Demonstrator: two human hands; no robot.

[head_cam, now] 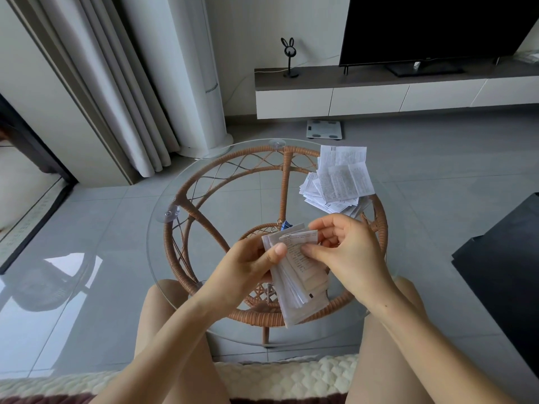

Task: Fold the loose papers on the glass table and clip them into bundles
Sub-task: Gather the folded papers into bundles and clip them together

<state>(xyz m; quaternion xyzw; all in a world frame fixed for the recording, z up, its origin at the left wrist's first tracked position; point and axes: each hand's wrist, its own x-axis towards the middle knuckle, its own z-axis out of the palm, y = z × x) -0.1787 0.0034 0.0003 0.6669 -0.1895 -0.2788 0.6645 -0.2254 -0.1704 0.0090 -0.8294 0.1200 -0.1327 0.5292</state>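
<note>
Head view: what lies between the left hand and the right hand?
The stack of folded papers, seen in the head view: the left hand grips its left edge, and the right hand pinches its top sheet.

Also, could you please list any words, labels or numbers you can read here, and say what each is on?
None is readable.
The held bundle of papers: printed lines, too blurred.
The loose papers on the glass table: fine print, too small.
The television: small mark on its lower edge, too small.
</note>
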